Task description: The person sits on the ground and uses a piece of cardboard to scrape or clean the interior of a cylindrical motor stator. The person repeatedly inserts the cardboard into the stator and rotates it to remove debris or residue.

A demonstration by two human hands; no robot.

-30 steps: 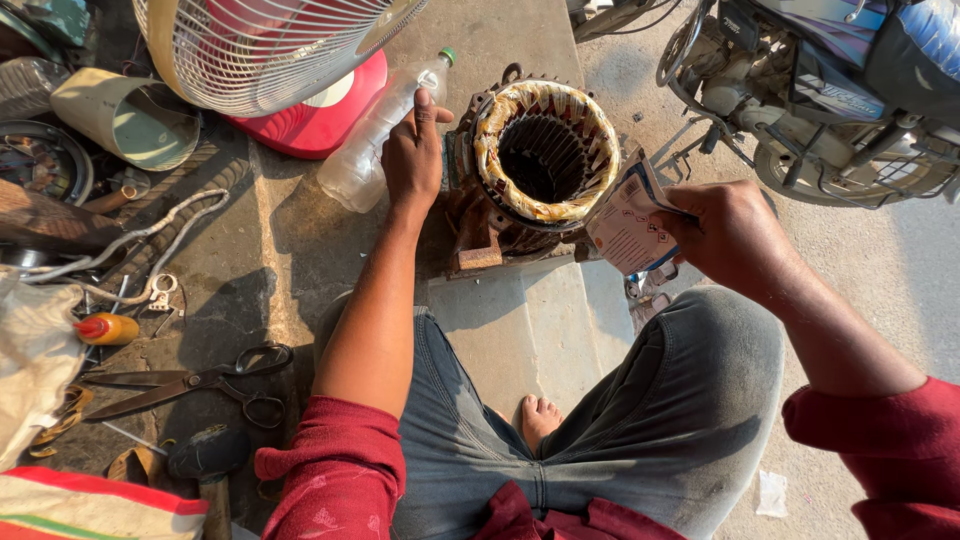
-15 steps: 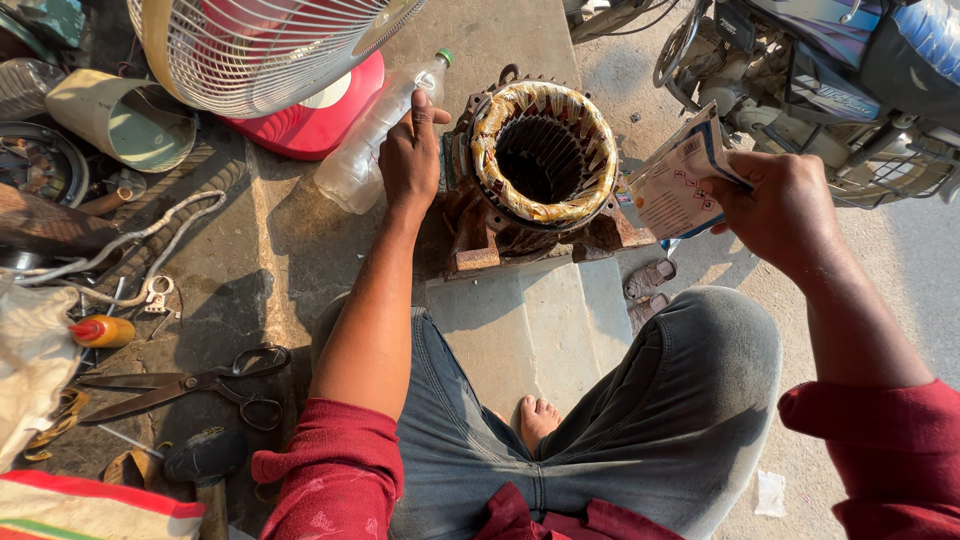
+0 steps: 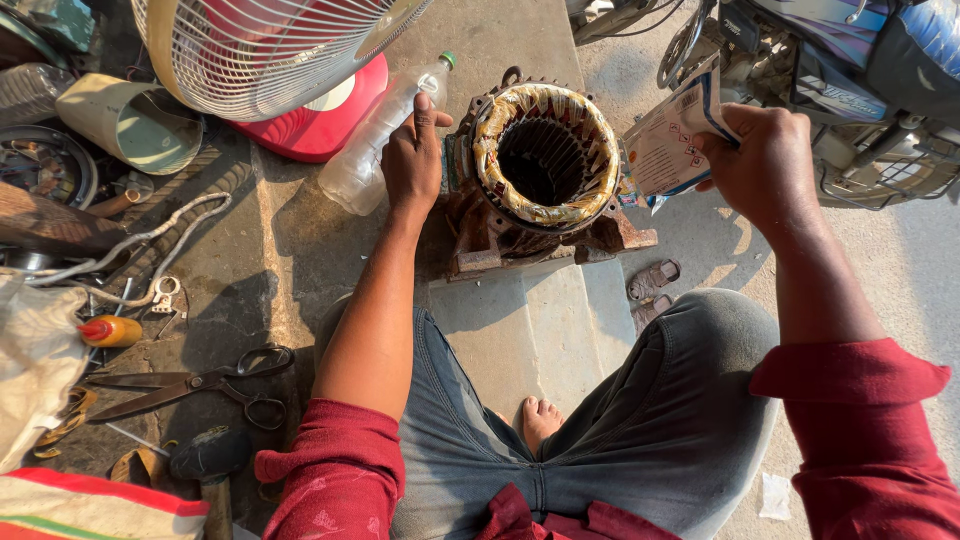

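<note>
One hand on the stator, one on a packet.

My left hand (image 3: 412, 160) rests flat against the rusty motor stator (image 3: 545, 160) on the slab; my right hand (image 3: 762, 165) grasps a white packet (image 3: 665, 145), its lower edge hidden.

Outdoor spot, strong low sun, long warm shadows; floor = bare concrete slab (image 3: 300, 240) w/ a step edge dropping to a paler paved street (image 3: 920, 290) at right; a parked motorbike (image 3: 830, 70) along the top right. Top left: wire-guard fan (image 3: 260, 50) on a red base; beside it a clear plastic bottle (image 3: 375, 135) lying down. Left side cluttered: pale tub (image 3: 130, 125), white cord (image 3: 130, 245), small orange bottle (image 3: 110, 331), black-handled scissors (image 3: 190, 385), white cloth (image 3: 35, 370). A sandal (image 3: 650, 282) lies on the lower level.
</note>
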